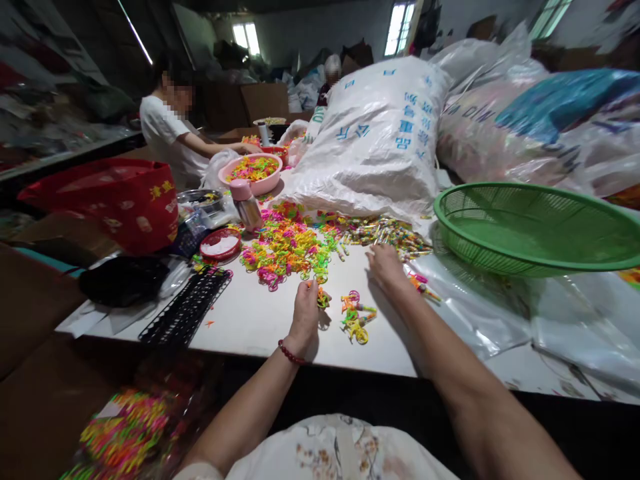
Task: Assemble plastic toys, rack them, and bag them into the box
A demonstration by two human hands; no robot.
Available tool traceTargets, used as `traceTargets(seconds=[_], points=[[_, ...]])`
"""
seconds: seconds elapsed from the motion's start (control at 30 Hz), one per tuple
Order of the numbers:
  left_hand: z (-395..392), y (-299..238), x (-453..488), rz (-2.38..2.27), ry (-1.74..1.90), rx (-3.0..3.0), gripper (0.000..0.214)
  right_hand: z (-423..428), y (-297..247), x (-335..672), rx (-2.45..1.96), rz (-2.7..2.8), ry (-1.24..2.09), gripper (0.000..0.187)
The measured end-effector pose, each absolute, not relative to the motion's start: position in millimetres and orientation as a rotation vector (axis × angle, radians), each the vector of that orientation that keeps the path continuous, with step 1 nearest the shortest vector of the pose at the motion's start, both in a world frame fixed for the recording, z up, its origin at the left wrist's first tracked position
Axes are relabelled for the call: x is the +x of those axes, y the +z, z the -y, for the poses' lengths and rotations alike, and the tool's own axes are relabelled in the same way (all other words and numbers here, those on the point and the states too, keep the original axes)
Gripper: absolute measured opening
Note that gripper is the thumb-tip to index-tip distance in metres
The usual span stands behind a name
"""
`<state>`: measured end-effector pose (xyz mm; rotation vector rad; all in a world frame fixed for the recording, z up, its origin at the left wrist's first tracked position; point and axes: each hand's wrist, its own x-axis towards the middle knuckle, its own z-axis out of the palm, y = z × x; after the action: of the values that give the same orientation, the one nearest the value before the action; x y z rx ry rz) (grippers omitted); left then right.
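Note:
My left hand [303, 313], with a dark red bead bracelet at the wrist, is closed on small colourful plastic pieces [323, 297] just above the white tabletop [280, 320]. At the front edge of a pile of small patterned stick-like pieces [395, 235] is my right hand [389, 268]. Its fingers are bent together, and what lies between them is hidden. Between my hands a small group of joined neon pieces [357, 317] lies on the table. Beyond my left hand spreads a heap of loose pink, yellow, orange and green plastic pieces [287, 243].
A green basket [530, 233] and clear plastic sheets [480, 320] lie to the right. Behind the piles stands a big white sack [370, 133]. At left are a black perforated strip [187, 307], a red dish [220, 245], a bottle [245, 203] and a pink basin [253, 172]. A co-worker [170, 133] works beyond.

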<state>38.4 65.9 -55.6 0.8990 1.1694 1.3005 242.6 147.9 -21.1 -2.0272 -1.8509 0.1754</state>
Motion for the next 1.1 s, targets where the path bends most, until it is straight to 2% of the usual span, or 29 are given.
traceTargets(seconds=[0.17, 0.3, 0.37, 0.47, 0.53, 0.6, 0.67, 0.8, 1.1], points=[[-49.8, -52.0, 24.8, -1.135, 1.284, 0.856, 0.042, -177.1, -33.5, 266.2, -2.168, 1.747, 0.197, 0.024], [-40.0, -48.7, 17.3, -1.084, 1.269, 0.844, 0.036, -153.0, -34.5, 249.6, -2.028, 1.747, 0.259, 0.024], [-36.6, -46.0, 15.3, -1.067, 1.266, 0.826, 0.033, -125.5, -34.0, 232.8, -1.776, 1.677, 0.466, 0.025], [-32.6, -39.9, 15.9, -1.09, 1.279, 0.829, 0.03, -76.3, -32.5, 202.9, -1.378, 1.426, 0.954, 0.032], [-30.0, -34.7, 17.7, -1.117, 1.284, 0.85, 0.028, -47.6, -31.0, 184.2, -1.22, 1.317, 1.223, 0.037], [-27.3, -29.6, 19.6, -1.131, 1.279, 0.861, 0.027, -27.8, -30.4, 169.8, -1.162, 1.304, 1.356, 0.043], [-24.8, -26.1, 21.0, -1.139, 1.263, 0.875, 0.025, -17.8, -31.4, 160.9, -1.179, 1.336, 1.353, 0.045], [-21.7, -27.7, 22.1, -1.137, 1.248, 0.911, 0.024, -16.5, -37.2, 156.2, -1.196, 1.306, 1.266, 0.033], [-22.2, -44.3, 22.6, -1.123, 1.244, 1.042, 0.028, -16.2, -42.5, 161.9, -1.139, 1.365, 1.191, 0.027]])
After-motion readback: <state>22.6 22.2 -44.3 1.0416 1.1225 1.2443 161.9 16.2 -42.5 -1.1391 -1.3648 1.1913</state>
